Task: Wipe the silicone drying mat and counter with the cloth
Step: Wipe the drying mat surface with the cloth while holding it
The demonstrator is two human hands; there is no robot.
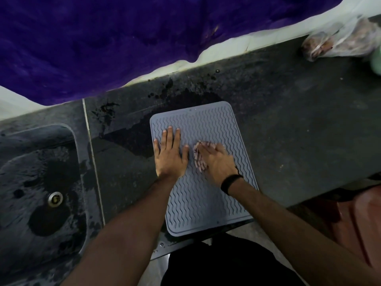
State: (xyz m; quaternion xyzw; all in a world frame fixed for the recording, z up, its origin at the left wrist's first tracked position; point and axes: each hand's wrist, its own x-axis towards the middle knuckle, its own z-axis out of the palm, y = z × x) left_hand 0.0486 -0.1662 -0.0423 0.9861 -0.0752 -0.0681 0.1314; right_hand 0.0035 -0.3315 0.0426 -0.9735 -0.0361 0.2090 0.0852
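A grey silicone drying mat [206,203] with a wavy ribbed pattern lies on the dark stone counter [299,124], its near edge overhanging the counter front. My left hand [170,154] presses flat on the mat's left part, fingers spread, holding nothing. My right hand [216,159] lies on a small pinkish cloth [199,159] in the mat's middle. The cloth shows only along the hand's left side and is blurred. A black band circles my right wrist.
A dark stone sink [39,182] with a metal drain [55,199] sits to the left. Wet dark patches [185,96] spread on the counter behind and left of the mat. A plastic bag [338,40] lies at the far right. A purple cloth [123,38] hangs over the back wall.
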